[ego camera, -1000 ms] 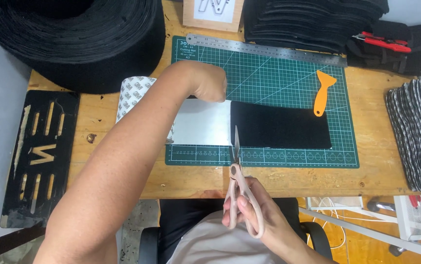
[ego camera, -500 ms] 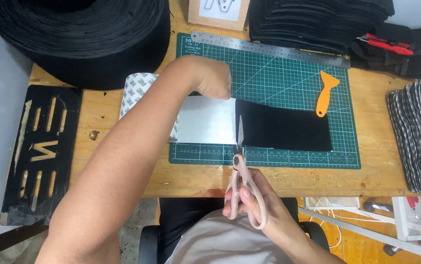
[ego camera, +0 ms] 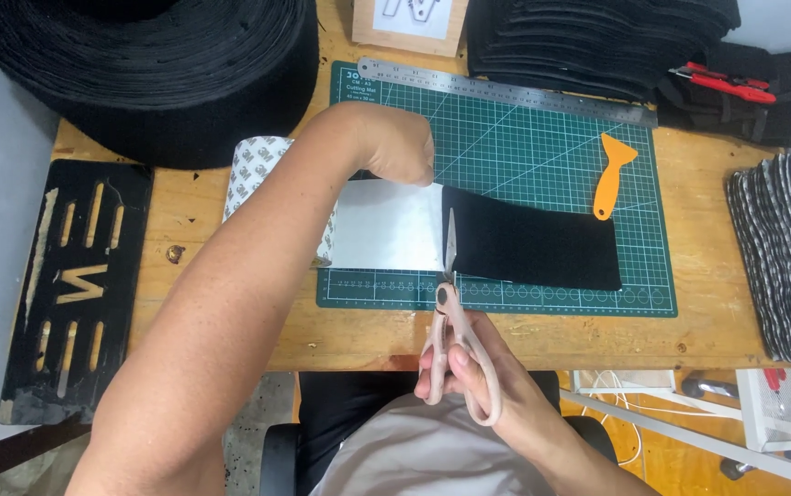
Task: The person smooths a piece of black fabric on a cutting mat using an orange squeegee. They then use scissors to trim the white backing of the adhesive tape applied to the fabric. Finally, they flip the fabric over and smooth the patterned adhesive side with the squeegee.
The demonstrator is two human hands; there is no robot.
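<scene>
Right hand (ego camera: 487, 390): fingers curled through the loops of the pale pink scissors (ego camera: 455, 331), gripping them at the near table edge.
Scissors: blades point away from the body, at the seam where the black felt strip (ego camera: 533, 248) meets the silvery sheet (ego camera: 386, 225).
Left hand (ego camera: 400, 147): curled, pressing down at the far edge of the silvery sheet; fingers hidden, so whether it pinches cannot be told.
Sheet and strip: flat on the green cutting mat (ego camera: 542, 147), side by side.
Surroundings: orange scraper (ego camera: 611, 174) and steel ruler (ego camera: 505, 90) on the mat; large black felt roll (ego camera: 147, 73) at far left; black stencil board (ego camera: 69, 285) at left.
</scene>
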